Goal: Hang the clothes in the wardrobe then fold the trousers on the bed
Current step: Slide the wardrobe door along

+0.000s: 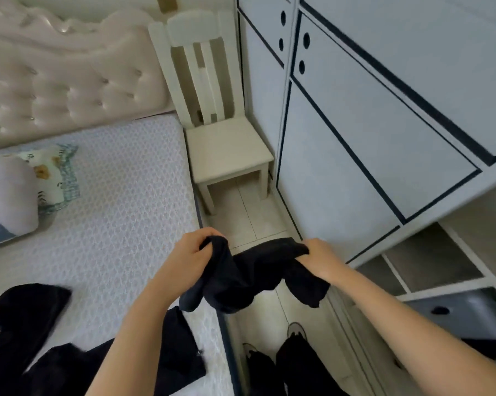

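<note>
Both hands up front, each clamped on the same piece: left hand (189, 250) has its fingers curled round one bunched end of a black garment (249, 278), right hand (319, 258) grips the other end. The cloth sags between them and hangs in loose folds, in the air, touching no surface. It sits over the bed's near edge and the strip of floor beside it. Can't tell from the bunching whether it's trousers or a top. The bed (112, 201) is on the left: white cover with a honeycomb quilt pattern, cream tufted headboard (55, 87) behind it. More black clothes (26, 318) lie spread on the near part of the cover, some running under the left forearm. At the far left there's a plain pale pillow (9, 195) with a leaf-print cushion (56, 172) tucked just behind it. The floor (249, 218) is pale tile, a narrow aisle between bed and wardrobe. A cream wooden chair (226, 150) stands at the head of the aisle, back to the wall, seat bare. The wardrobe (355, 124) fills the right side: white panels, dark trim lines, round finger holes. Open shelf compartments (429, 261) show low on the right, with a grey drawer front (455, 312) below them. The person's shoes (296, 330) are on the tile at the bottom.
</note>
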